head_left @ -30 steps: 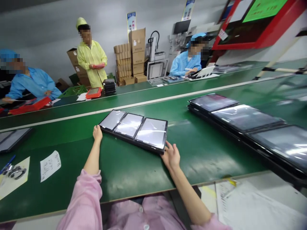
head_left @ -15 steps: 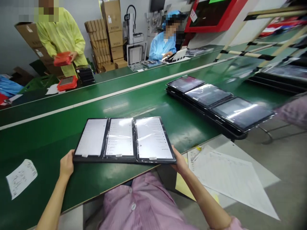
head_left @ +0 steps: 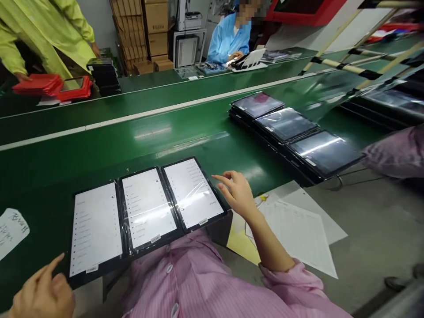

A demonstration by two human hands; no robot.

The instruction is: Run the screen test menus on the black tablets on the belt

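Note:
Three tablets with lit white screens lie side by side in front of me: a left tablet, a middle tablet and a right tablet. They rest on a black tray at the edge of the green bench. Off the tray's lower left corner is my left hand, empty, with its index finger stretched out. My right hand hovers just beside the right tablet, fingers apart and holding nothing.
Stacked trays of dark-screened tablets stand to the right. Paper sheets lie at the lower right, a handwritten note at the left. Across the green bench, one person in yellow handles red cases; another in blue sits working.
Both hands have let go of the tray and moved off its sides. The tray now lies nearer me and turned. The person in yellow has set the red cases down on the bench.

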